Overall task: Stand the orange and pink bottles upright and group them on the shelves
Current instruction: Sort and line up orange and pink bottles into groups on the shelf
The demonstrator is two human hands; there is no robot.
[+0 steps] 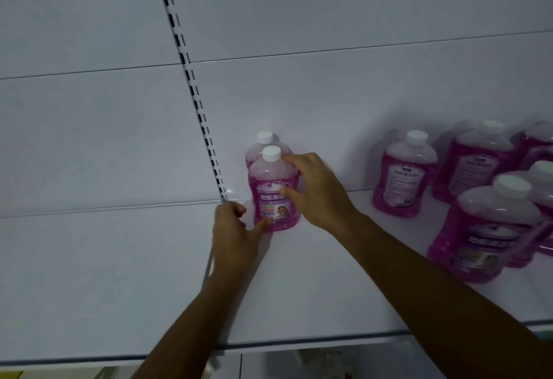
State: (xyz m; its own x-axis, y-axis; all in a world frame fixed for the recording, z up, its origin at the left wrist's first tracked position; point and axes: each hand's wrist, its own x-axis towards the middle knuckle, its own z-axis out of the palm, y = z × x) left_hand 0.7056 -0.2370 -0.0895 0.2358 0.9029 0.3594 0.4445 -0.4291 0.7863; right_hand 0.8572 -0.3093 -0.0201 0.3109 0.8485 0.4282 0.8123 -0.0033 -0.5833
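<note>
Nearest, both forearms are stretched up over the front lip of the white shelf [299, 304]. The left hand [236, 229] is set low beside the front pink bottle [273, 196], its fingertip touching the base while the other fingers are loosely curled around nothing. The right hand [314, 190] is laid against the bottle's right side, fingers spread and fairly straight, one near the shoulder and the thumb on the label; a closed grip is not seen. Just behind it, a second pink bottle [263, 146] is stood upright, touching or nearly so. Farther right, well apart, a cluster of pink bottles [401, 175] is gathered. A sideways nudge could tip the steadied bottle into the one behind, since it is only lightly braced.
</note>
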